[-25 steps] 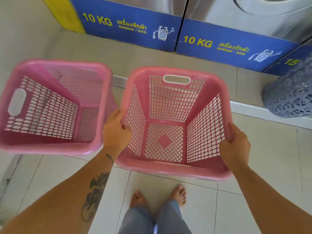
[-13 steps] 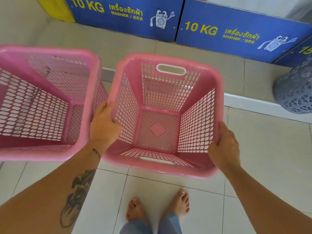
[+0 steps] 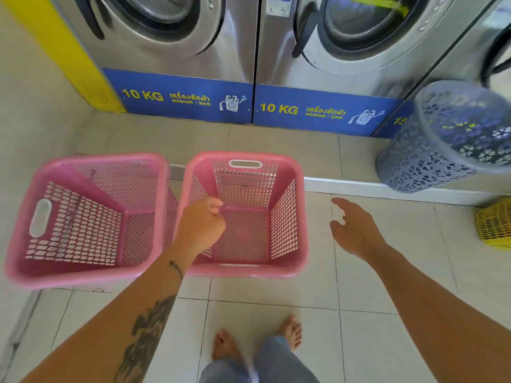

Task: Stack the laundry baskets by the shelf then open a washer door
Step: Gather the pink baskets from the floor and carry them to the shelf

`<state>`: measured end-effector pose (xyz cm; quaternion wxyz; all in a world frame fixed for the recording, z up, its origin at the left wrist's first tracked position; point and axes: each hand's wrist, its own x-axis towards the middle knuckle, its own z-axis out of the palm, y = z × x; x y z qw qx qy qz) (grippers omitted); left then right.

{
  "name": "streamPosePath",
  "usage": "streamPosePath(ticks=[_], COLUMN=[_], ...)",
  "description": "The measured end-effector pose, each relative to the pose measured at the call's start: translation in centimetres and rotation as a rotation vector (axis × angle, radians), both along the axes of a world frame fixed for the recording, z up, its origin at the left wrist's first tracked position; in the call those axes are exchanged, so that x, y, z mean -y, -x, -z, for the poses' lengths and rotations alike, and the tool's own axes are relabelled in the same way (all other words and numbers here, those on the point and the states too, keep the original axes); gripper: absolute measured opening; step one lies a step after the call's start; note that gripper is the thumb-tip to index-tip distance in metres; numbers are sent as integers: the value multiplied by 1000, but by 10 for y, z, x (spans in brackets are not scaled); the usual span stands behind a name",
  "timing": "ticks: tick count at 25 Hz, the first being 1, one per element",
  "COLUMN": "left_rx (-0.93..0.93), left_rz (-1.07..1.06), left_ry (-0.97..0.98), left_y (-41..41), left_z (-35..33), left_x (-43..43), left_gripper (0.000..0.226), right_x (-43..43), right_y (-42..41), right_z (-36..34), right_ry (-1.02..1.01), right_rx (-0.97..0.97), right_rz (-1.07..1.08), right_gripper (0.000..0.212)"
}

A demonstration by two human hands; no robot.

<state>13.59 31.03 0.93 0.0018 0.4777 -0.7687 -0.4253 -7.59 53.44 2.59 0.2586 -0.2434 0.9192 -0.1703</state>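
Left hand point(image 3: 200, 225), fingers curled, overlaps the left rim of one pink perforated plastic laundry basket point(image 3: 271, 156); whether it grips cannot be told. Right hand point(image 3: 355, 230) hovers empty, fingers spread, beside it.
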Motion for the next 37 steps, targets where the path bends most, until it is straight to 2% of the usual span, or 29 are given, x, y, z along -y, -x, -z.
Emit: streamPosePath(ticks=[4, 8, 11, 15, 18, 21, 27, 30, 37], left_rx=[-96, -170, -228, -333, -374, -362, -340, -339, -203], left_rz=[109, 187, 202, 224, 256, 268, 263, 245, 268], left_ry=[29, 116, 192, 169, 166, 152, 110, 50, -40], left_y=[43, 114, 182, 274, 332, 377, 463, 512, 618], left_z=[-84, -140, -170, -199, -217, -224, -212, -190, -137], left_x=[-45, -96, -145, -221, -279, -315, -323, -313, -297], left_gripper=[41, 35, 31, 22, 19, 20, 28, 34, 46], right_x=[-58, -121, -171, -240, -290, -322, -339, -332, -317], right_y=[28, 81, 131, 191, 233, 275, 363, 415, 534], right_z=[-88, -144, -175, -212, -220, -226, -213, -200, -163], right_ry=[11, 94, 149, 217, 200, 220, 194, 169, 109], right_rx=[-34, -122, -166, -174, -163, -161, -142, -115, -104], right_rz=[-1, 70, 110, 139, 187, 215, 239, 243, 259], right_gripper=[59, 55, 51, 40, 49, 53, 58, 59, 58])
